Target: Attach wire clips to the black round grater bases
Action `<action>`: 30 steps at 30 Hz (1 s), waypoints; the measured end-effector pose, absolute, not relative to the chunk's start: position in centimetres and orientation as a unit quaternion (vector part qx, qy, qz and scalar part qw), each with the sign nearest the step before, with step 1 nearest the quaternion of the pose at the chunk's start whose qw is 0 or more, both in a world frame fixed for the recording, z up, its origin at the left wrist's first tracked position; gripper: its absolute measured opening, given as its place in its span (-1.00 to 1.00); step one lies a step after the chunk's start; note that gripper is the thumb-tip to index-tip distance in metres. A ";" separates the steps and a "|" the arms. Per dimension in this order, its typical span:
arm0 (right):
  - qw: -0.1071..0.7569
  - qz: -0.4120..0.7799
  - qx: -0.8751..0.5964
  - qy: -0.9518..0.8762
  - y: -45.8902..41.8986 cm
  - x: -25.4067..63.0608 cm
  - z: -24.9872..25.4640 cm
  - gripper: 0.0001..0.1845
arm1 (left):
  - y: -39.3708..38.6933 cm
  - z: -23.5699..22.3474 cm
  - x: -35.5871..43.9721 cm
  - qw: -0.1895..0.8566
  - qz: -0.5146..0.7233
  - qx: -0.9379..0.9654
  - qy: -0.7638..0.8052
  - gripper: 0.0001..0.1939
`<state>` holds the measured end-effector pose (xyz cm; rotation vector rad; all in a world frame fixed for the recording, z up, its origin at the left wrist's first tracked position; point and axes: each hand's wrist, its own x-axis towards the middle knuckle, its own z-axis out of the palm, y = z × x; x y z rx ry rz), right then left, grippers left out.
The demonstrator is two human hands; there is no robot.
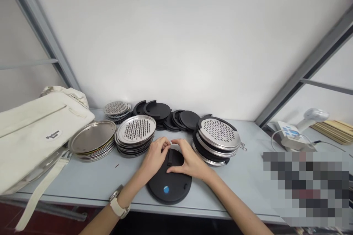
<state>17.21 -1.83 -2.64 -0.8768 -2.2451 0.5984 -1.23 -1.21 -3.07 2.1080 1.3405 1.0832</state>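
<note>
A black round disc [165, 178] with a blue dot sticker lies near the table's front edge. At its far end stands a short black strip [170, 158], with a light, metal-looking edge behind it. My left hand [157, 150], with a watch at the wrist, is closed in a pinch at the disc's far left side; what is between the fingertips is hidden. My right hand [190, 159] rests at the disc's right side, thumb and fingers spread in a C. Its thumb touches the disc's top, and its fingertips come close to my left fingers at the far edge.
Stacks of metal trays [95, 136] and grater plates [136, 130] stand left, beside a cream bag [33, 128]. Black round pieces [160, 110] lie along the wall. A stack of black-rimmed grater discs [219, 132] stands right. Farther right are a white scanner [311, 117] and a blurred-out area.
</note>
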 end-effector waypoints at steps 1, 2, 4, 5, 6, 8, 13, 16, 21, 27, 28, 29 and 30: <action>0.319 0.227 -0.334 -0.858 -1.8 17.3 -2.6 -0.13 | -1.2 -3.0 -1.2 0.211 0.392 0.756 0.480 -0.88; 0.316 0.226 -0.334 -0.859 -1.8 17.3 -2.6 -0.14 | -1.2 -3.0 -1.2 0.213 0.393 0.756 0.478 -0.88; 0.313 0.228 -0.337 -0.858 -1.8 17.3 -2.5 -0.17 | -1.3 -2.9 -1.2 0.214 0.395 0.757 0.475 -0.87; 0.310 0.232 -0.339 -0.858 -1.8 17.3 -2.4 -0.20 | -1.3 -2.8 -1.1 0.213 0.395 0.758 0.473 -0.87; 0.306 0.237 -0.340 -0.857 -1.9 17.3 -2.4 -0.22 | -1.3 -2.8 -1.1 0.211 0.395 0.759 0.472 -0.87; 0.300 0.246 -0.340 -0.856 -1.9 17.3 -2.3 -0.25 | -1.4 -2.7 -1.1 0.205 0.393 0.764 0.469 -0.85; 0.301 0.248 -0.340 -0.856 -2.0 17.2 -2.2 -0.25 | -1.3 -2.8 -1.2 0.189 0.385 0.776 0.463 -0.84; 0.296 0.232 -0.345 -0.860 -2.0 17.2 -2.2 -0.27 | -1.2 -3.0 -1.2 0.182 0.382 0.780 0.462 -0.83; 0.300 0.202 -0.354 -0.862 -2.2 17.2 -2.3 -0.34 | -1.0 -3.3 -1.2 0.172 0.389 0.773 0.470 -0.85; 0.300 0.217 -0.345 -0.863 -2.3 17.1 -2.1 -0.32 | -1.0 -3.3 -1.2 0.173 0.393 0.767 0.477 -0.85; 0.301 0.219 -0.344 -0.862 -2.3 17.1 -2.1 -0.32 | -0.9 -3.3 -1.2 0.174 0.395 0.764 0.480 -0.85; 0.303 0.221 -0.343 -0.861 -2.3 17.1 -2.1 -0.32 | -0.9 -3.3 -1.2 0.176 0.397 0.760 0.483 -0.85; 0.304 0.221 -0.342 -0.861 -2.3 17.2 -2.2 -0.31 | -0.9 -3.3 -1.2 0.178 0.399 0.757 0.486 -0.85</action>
